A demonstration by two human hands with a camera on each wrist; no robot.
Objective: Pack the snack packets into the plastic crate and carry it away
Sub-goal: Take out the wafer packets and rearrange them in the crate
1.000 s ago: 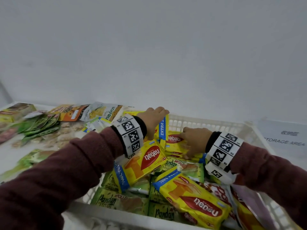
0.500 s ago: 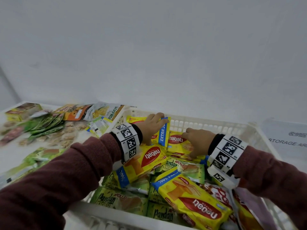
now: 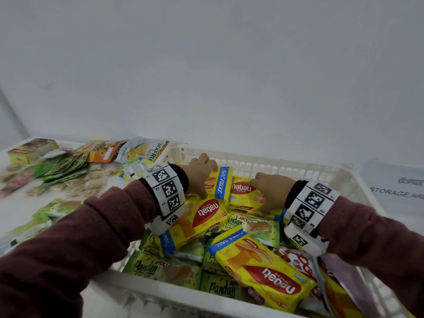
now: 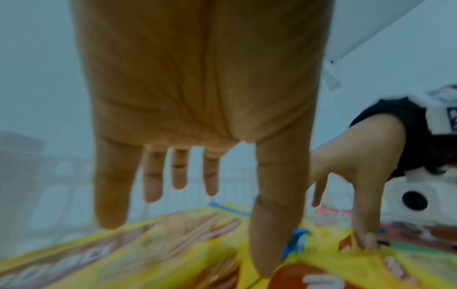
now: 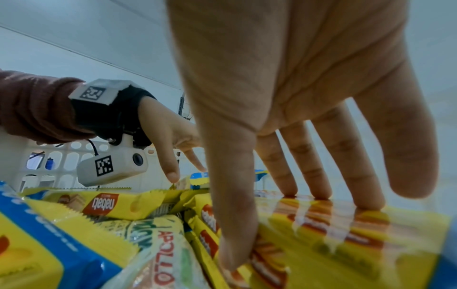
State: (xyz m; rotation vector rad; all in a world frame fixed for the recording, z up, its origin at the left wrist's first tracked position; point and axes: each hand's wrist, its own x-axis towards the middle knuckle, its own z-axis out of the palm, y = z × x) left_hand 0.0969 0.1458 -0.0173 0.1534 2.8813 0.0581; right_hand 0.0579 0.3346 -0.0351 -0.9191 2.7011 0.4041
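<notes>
White counter (image 3: 20, 210) | plastic crate (image 3: 270, 167): Nabati wafer packets (image 3: 266, 269), Pandan packets (image 3: 160, 268) | left hand (image 3: 199, 174), right hand (image 3: 270, 191): fingers straight, pressing far-side Nabati packets

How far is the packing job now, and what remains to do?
Done: many wafer packets lie in the white crate. In hand: the left hand and right hand press flat on the Nabati packets. Left: loose packets on the table, then carrying.

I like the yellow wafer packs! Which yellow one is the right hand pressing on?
The right hand presses the yellow nabati pack at the crate's far side, the one whose logo reads upright. The other yellow packs lie nearer with upside-down logos.
</notes>
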